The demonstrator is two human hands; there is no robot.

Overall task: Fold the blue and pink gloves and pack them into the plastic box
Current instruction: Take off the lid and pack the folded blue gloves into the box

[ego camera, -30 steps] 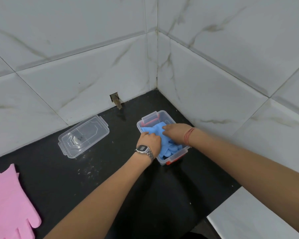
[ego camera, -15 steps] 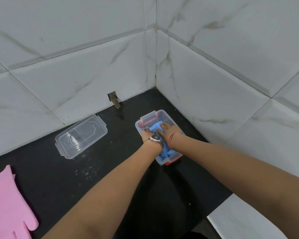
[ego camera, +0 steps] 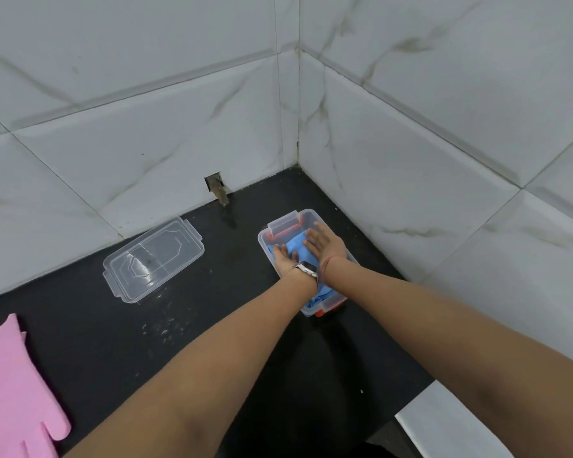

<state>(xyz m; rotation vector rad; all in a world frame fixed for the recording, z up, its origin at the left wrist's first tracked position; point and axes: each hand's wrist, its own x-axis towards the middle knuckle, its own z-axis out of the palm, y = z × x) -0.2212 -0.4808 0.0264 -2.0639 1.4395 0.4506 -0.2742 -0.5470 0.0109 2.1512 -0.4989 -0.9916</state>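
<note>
A clear plastic box [ego camera: 280,225] with red clips stands on the black counter near the tiled corner. The folded blue glove [ego camera: 295,246] lies inside it, mostly covered by my hands. My left hand [ego camera: 283,257], with a watch on the wrist, presses flat on the glove at the box's left side. My right hand [ego camera: 325,244] lies flat with fingers spread over the glove's far right part. The pink glove [ego camera: 12,391] lies flat on the counter at the bottom left, far from both hands.
The box's clear lid [ego camera: 153,259] lies on the black counter [ego camera: 212,325] to the left of the box. White marble tile walls [ego camera: 411,143] close the corner behind and to the right. A small broken hole [ego camera: 216,188] sits low in the back wall.
Both hands went from gripping the bunched blue glove above the box to lying flat on it. The glove sits lower in the box now.
</note>
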